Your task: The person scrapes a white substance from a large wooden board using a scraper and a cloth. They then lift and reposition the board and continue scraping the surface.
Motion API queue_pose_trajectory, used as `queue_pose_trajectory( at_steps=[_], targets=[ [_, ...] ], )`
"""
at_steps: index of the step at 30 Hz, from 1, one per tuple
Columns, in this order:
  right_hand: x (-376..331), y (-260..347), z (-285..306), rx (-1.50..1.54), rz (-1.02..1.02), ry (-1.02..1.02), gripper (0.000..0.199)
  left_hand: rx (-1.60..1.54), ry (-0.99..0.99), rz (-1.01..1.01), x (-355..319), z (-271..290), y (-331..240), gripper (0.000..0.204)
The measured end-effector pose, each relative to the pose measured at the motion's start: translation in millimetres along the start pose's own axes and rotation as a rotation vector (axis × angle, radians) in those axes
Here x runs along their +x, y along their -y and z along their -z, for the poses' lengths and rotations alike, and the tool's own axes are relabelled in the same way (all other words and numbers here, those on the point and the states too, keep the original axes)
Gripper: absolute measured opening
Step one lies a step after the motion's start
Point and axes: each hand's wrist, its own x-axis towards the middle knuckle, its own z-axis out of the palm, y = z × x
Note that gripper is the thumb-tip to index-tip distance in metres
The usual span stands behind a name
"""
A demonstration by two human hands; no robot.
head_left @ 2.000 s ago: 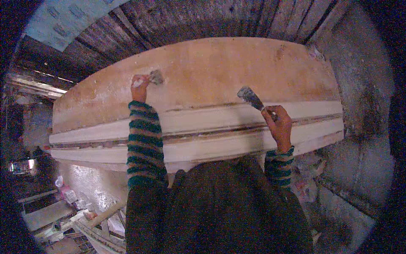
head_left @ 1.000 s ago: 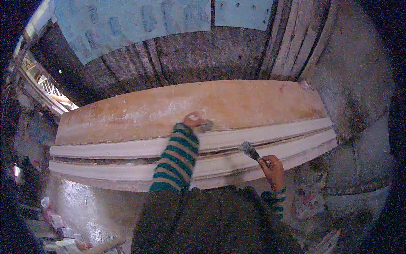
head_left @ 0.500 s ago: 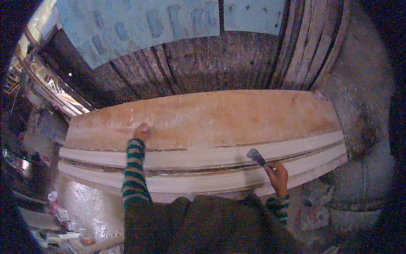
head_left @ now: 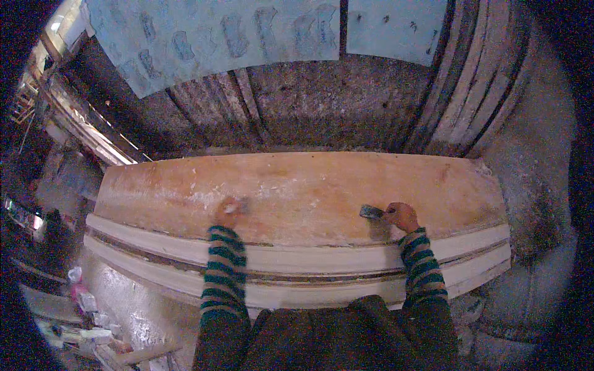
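A long tan wooden board [head_left: 334, 185] lies across in front of me, with pale smears and flecks on its left half. My right hand [head_left: 403, 216] is closed around a short putty knife [head_left: 371, 212], whose dark, stained blade points left over the right part of the board. My left hand [head_left: 230, 212] is over the board left of the middle, smeared by motion; its fingers cannot be made out, nor whether it holds anything. Two pale wooden strips [head_left: 297, 258] run along the board's near side, with a dark gap between them. My striped sleeves cross both strips.
Beyond the board stands a rough dark wall or panel [head_left: 334, 99] with light blue patched sheets [head_left: 204, 46] above it. Upright boards [head_left: 476, 80] lean at the far right. Scrap pieces [head_left: 93, 334] and a pink-and-white bag [head_left: 80, 294] lie on the floor at lower left.
My right hand has moved forward with the putty knife, from above the pale strips to over the tan board. My left hand has shifted right along the board. The view has tilted slightly.
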Motion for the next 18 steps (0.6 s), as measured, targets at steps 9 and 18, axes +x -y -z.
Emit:
queue_pose_trajectory(
  at_steps=[9, 18],
  targets=[
    [34, 0, 16, 0.045, 0.156, 0.163, 0.036, -1.132, -0.326, 0.326, -80, 54, 24, 0.015],
    [40, 172, -36, 0.073, 0.357, 0.096, 0.025, -1.058, -0.483, 0.363, -116, 38, 16, 0.016]
  ],
)
